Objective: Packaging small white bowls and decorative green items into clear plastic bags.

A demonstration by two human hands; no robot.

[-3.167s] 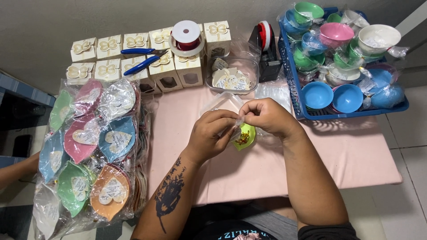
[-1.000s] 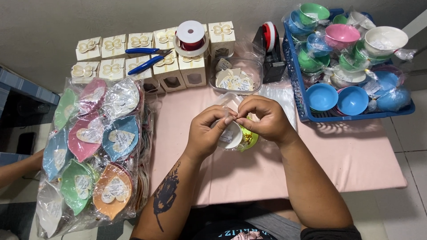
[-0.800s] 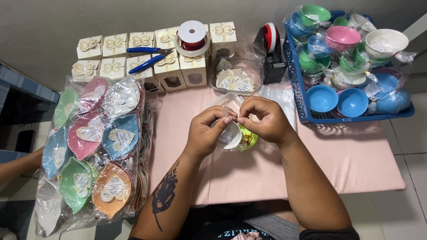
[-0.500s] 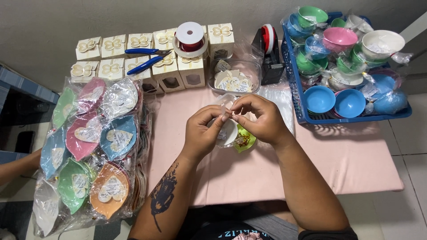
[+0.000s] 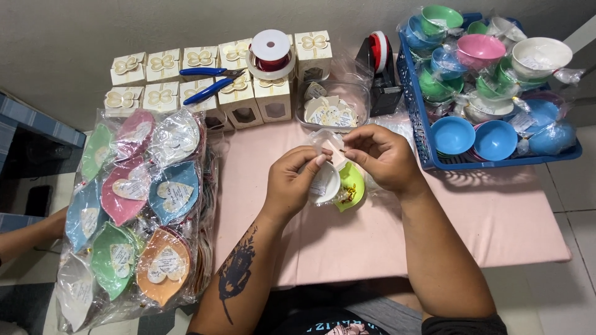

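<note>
Near the centre of the frame I see a small green leaf-shaped dish point(image 5: 351, 186) inside a clear plastic bag point(image 5: 324, 141), held just above the pink tablecloth point(image 5: 496, 229). A white heart-shaped card point(image 5: 324, 183) sits against it, and something small and gold glints inside. My left hand point(image 5: 292, 186) cradles the bundle from the side, thumb and forefinger nipping the gathered bag top; my right hand point(image 5: 380, 155) meets it from the right, fingertips closed on what looks like a thin wire tie, too fine to be sure. I judge both hands bunch the film there to keep the neck closed.

To the lower left, a crinkly bag holds finished wrapped dishes point(image 5: 143, 211) in pink, blue, green and orange, glossy and smooth. Along the top stand cream cardboard gift boxes point(image 5: 162, 65) with blue-handled pliers point(image 5: 208, 82) and a red ribbon spool point(image 5: 270, 52) on them. A clear tub of cards point(image 5: 332, 110) and a tape dispenser point(image 5: 380, 65) sit behind; a blue basket point(image 5: 428, 149) of bowls fills the upper right.
</note>
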